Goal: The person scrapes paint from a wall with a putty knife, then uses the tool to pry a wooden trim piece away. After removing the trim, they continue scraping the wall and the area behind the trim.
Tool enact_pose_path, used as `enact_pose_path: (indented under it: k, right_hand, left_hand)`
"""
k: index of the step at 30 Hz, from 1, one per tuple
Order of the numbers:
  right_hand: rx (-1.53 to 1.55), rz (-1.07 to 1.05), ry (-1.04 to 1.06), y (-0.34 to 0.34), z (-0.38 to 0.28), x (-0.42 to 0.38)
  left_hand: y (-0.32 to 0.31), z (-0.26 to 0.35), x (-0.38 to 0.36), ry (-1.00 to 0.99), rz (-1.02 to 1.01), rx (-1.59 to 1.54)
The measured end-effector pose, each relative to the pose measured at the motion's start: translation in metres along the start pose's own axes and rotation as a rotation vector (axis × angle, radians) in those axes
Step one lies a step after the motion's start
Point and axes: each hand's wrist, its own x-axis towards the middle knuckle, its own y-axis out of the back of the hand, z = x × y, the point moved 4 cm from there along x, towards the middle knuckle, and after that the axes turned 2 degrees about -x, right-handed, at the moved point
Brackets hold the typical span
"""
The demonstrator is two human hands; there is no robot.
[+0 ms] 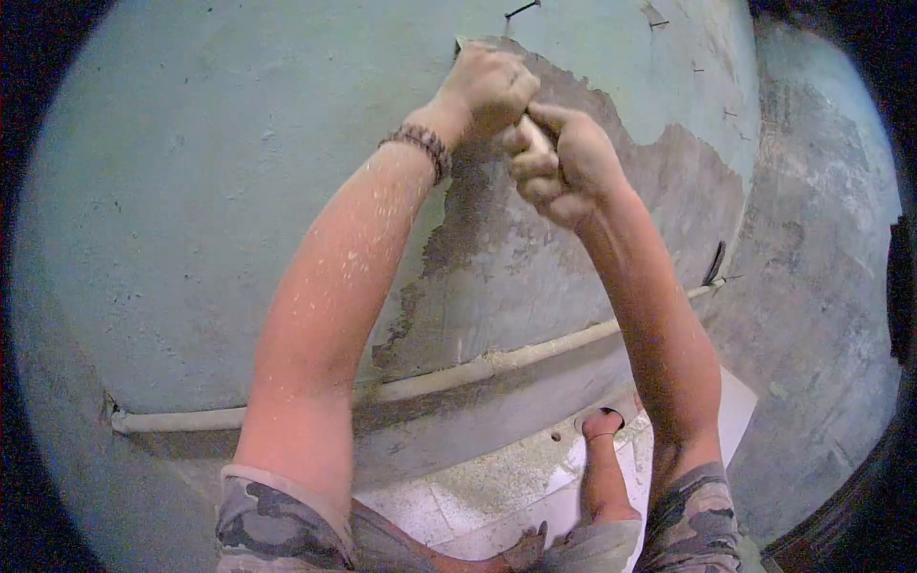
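Observation:
Both my hands are closed round one tool against the wall, with its pale handle (536,139) showing between them. It looks like a scraper, though its blade is mostly hidden behind my fist. My left hand (489,88), with a braided band at the wrist, is clenched over the upper end. Lower and to the right, my right hand (570,164) wraps the handle's lower end. Behind them is a bare, grey-brown patch (535,244) with ragged edges, bordered by green paint (239,191). Pale flakes cling to my left forearm.
A pale pipe (497,364) runs along the wall's foot. Nails or hooks (522,10) stick out near the top. A dark object (714,263) leans by the pipe's right end. Dust and debris lie on the tiled floor (458,506), near my foot (603,422). A second wall (821,286) meets at right.

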Motion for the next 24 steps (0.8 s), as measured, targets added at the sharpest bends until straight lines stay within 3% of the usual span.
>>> enact_pose_path:
  k: [4, 5, 6, 8, 9, 12, 16, 17, 20, 21, 22, 23, 24]
  right_hand:
    - [0.126, -0.093, -0.097, 0.003, -0.009, -0.002]
    - [0.134, -0.093, -0.093, 0.003, -0.008, -0.002]
    - [0.099, -0.070, -0.066, 0.003, -0.006, -0.001]
    - [0.019, -0.021, -0.022, 0.006, -0.001, 0.002]
    - [0.073, -0.102, -0.087, 0.004, -0.008, 0.008]
    - [0.104, -0.038, -0.053, 0.010, -0.010, 0.006]
    - [0.044, -0.067, -0.002, 0.007, -0.004, 0.005]
    - [0.117, -0.167, -0.034, 0.014, -0.003, 0.018]
    - [0.076, -0.046, 0.063, 0.016, 0.014, 0.007]
    - [0.100, -0.081, 0.052, 0.026, 0.032, 0.002]
    - [0.112, -0.061, -0.011, 0.033, 0.056, -0.013]
    - [0.119, -0.040, -0.067, 0.038, 0.082, -0.034]
    - [0.122, 0.062, -0.088, 0.046, 0.114, -0.056]
  left_hand:
    - [0.001, 0.003, 0.005, 0.051, -0.017, 0.001]
    - [0.005, 0.013, -0.004, -0.036, 0.229, -0.008]
    - [0.006, 0.011, -0.003, -0.042, 0.225, -0.011]
    - [0.004, 0.003, 0.004, 0.002, 0.099, -0.044]
    - [-0.001, -0.007, 0.010, 0.100, 0.013, -0.046]
    - [-0.004, -0.004, 0.011, 0.125, 0.146, -0.111]
    - [0.007, 0.000, 0.010, -0.076, 0.064, 0.033]
    - [0.006, -0.001, 0.012, 0.016, -0.034, 0.016]
    - [-0.003, 0.008, 0.005, 0.046, -0.100, -0.071]
    - [-0.003, 0.025, -0.009, 0.014, -0.050, 0.052]
    - [-0.006, 0.046, -0.029, -0.008, -0.058, -0.076]
    - [-0.001, 0.080, -0.049, 0.107, -0.174, -0.060]
    - [-0.001, 0.113, -0.072, 0.119, -0.127, -0.119]
